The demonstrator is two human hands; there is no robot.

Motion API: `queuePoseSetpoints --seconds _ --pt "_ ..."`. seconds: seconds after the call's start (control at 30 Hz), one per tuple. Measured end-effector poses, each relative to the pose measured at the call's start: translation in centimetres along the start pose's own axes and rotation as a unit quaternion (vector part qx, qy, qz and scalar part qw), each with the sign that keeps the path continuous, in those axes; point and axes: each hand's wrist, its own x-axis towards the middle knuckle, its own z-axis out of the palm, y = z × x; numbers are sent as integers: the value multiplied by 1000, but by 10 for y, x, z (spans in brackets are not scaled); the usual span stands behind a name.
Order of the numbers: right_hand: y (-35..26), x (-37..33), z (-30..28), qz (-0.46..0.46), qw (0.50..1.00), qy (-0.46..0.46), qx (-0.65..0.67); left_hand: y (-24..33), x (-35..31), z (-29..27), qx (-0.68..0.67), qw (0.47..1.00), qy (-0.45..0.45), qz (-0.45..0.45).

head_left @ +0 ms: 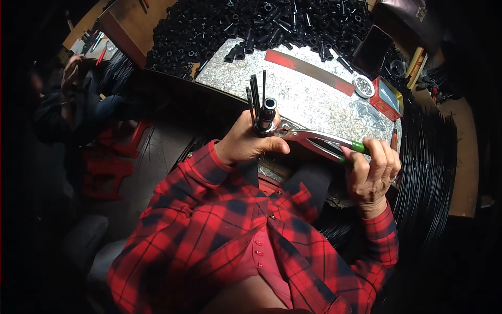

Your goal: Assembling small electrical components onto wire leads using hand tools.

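My left hand (248,140) is closed around a black tubular part (266,116) with a bright metal ring at its open upper end. Several thin black rods (254,94) stick up beside the tube from the same grip. My right hand (374,170) is wrapped round the green-tipped handles of a pair of pliers (321,140). The jaws of the pliers reach left to the side of the tube, by my left thumb. Whether the jaws bite on anything there is too small to tell.
A large heap of black tubular parts (198,31) covers the back of the metal-topped bench (240,68). A long red and grey bar (308,72), a small white dish (363,85) and a red box (387,99) lie on it. Long black rods (426,167) hang at right. Another person (68,104) sits at left.
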Motion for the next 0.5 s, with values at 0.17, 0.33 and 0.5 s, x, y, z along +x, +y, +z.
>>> queuePoseSetpoints --seconds 0.17,0.33,0.5 --pt "2 -3 -3 -12 1000 -9 0 1 1 3 3 1000 5 -23" --pt "3 -5 -6 -18 1000 -12 -20 1 3 5 24 1000 0 -13" --pt "3 -5 -8 -20 999 -15 -21 -2 4 5 45 999 -2 3"
